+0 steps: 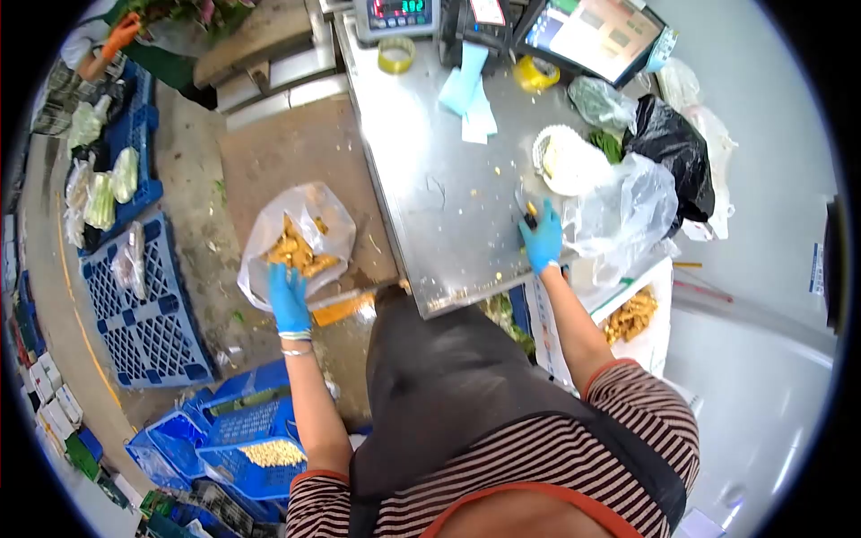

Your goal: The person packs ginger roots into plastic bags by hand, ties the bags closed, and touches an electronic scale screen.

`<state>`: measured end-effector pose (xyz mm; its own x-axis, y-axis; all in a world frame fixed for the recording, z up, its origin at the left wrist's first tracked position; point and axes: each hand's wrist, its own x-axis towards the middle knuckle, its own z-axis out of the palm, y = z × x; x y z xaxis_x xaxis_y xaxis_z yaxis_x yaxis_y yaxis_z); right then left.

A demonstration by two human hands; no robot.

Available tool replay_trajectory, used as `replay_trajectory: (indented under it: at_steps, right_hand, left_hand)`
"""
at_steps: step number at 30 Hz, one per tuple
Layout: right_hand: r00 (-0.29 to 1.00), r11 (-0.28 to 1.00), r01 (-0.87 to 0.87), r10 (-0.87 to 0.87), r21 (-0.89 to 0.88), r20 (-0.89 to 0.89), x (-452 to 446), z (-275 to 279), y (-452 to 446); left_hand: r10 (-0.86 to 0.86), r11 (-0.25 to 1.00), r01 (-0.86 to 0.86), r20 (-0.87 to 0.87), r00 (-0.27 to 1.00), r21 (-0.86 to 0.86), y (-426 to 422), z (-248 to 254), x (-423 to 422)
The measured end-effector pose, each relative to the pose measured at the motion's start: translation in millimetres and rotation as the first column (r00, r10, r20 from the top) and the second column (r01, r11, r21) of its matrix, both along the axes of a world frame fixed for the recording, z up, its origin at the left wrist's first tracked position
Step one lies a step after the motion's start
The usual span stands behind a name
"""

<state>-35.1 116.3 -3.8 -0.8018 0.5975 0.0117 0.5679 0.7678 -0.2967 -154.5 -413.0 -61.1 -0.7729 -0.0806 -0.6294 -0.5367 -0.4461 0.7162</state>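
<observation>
While the blue-gloved left hand (288, 291) rests at the near edge of an open, translucent plastic bag (260, 240), its fingers reach in against pieces of ginger root (291, 247); whether they are clasping a piece or only touching it, I cannot tell. That bag of ginger sits on a brown board (296, 134), just left of the stainless-steel table (448, 233).

Over the right part of the table is the right hand (543, 240), also in a blue glove, with a small dark-and-yellow object (531, 216) at its fingertips. The object is too small to identify, and I cannot tell whether it is pinched or merely touched.

Just right of that hand lies a crumpled clear plastic bag (628, 202), with a black plastic bag (673, 161) beyond it. Farther along the table are pale blue paper slips (471, 90), a digital scale (397, 18) at the far left corner and a touchscreen monitor (587, 36) at the far right.

More ginger (632, 314) fills a white box (659, 345) near the person's right arm. At far left, another person's orange-gloved hand (121, 34) is beside leafy produce (184, 31).
</observation>
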Motion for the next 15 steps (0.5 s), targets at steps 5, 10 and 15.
replay_trajectory:
  at_steps: [5, 10, 15]
  right_hand:
    - [0.975, 0.994, -0.052, 0.030, -0.094, -0.218, 1.3, 6.7, 5.3]
    - [0.989, 0.981, -0.065, 0.088, -0.184, 0.120, -18.1, -25.2, 52.3]
    - [0.998, 0.875, 0.001, -0.030, -0.485, -0.052, 8.1, -58.0, 54.8]
  left_hand:
    - [-0.281, 0.958, 0.283, -0.038, 0.959, 0.049, 72.9, 90.2, 3.3]
    - [-0.399, 0.915, 0.379, -0.158, 0.903, -0.140, 135.0, 148.1, 21.5]
    - [-0.463, 0.872, 0.357, -0.330, 0.822, -0.335, 164.2, 181.2, 46.2]
